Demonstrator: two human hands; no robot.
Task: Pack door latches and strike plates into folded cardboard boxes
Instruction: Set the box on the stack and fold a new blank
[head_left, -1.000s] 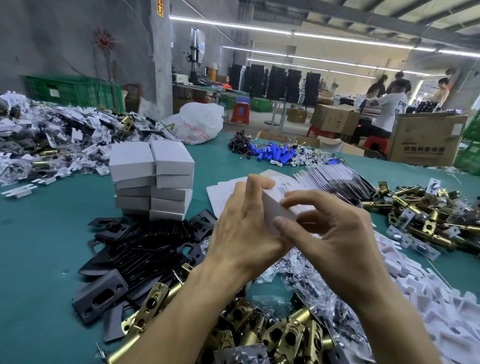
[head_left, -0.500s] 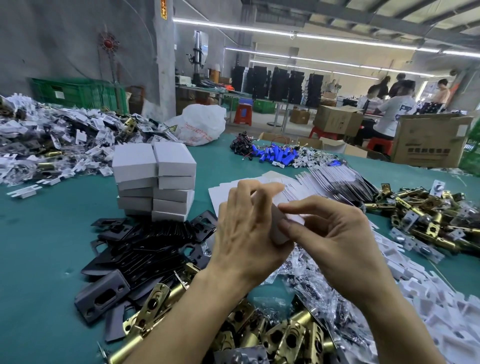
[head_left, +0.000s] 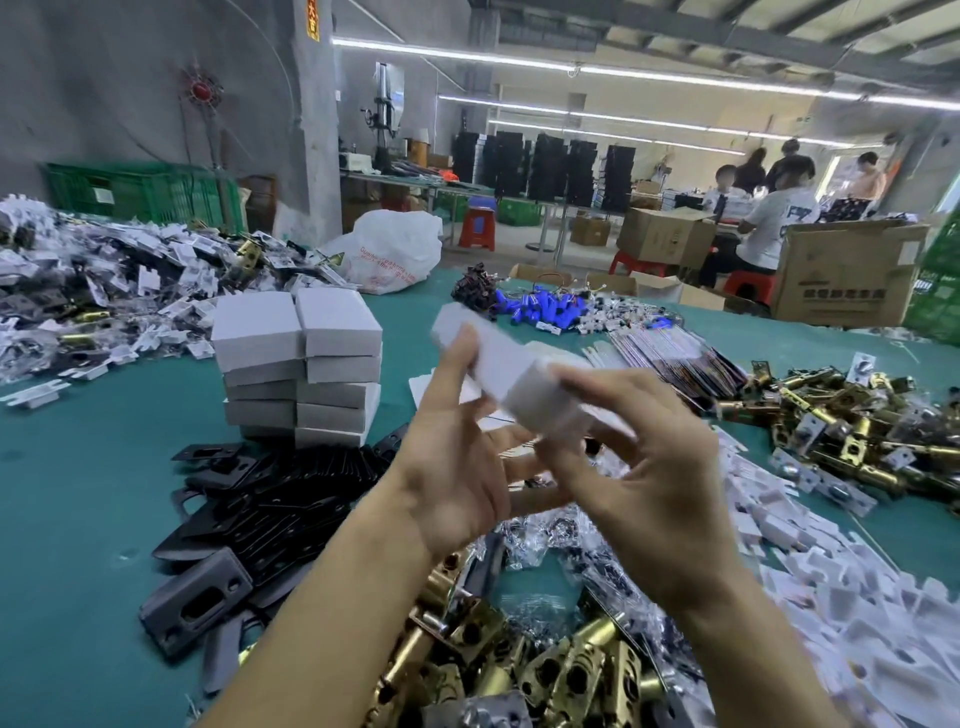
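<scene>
the white box (head_left: 511, 366), blurred with motion, is held up over the green table (head_left: 78, 467) between both hands; a second ago it was a flat blank, now it has opened into a sleeve. the right hand (head_left: 644, 467) wraps its near end, the left hand (head_left: 457, 467) props it with spread, straight fingers. filling looks close: brass latches (head_left: 545, 670) and black plates (head_left: 270, 499) lie below

The white plastic bag (head_left: 387, 254) at the far edge of the desk carries red printed lines; the first word seems to begin with "Guan", and the rest is too small to read. The red and yellow sign (head_left: 311, 21) on the grey pillar and the dark print on the big brown cardboard carton (head_left: 841, 293) show characters, but they are too blurred to read.
</scene>
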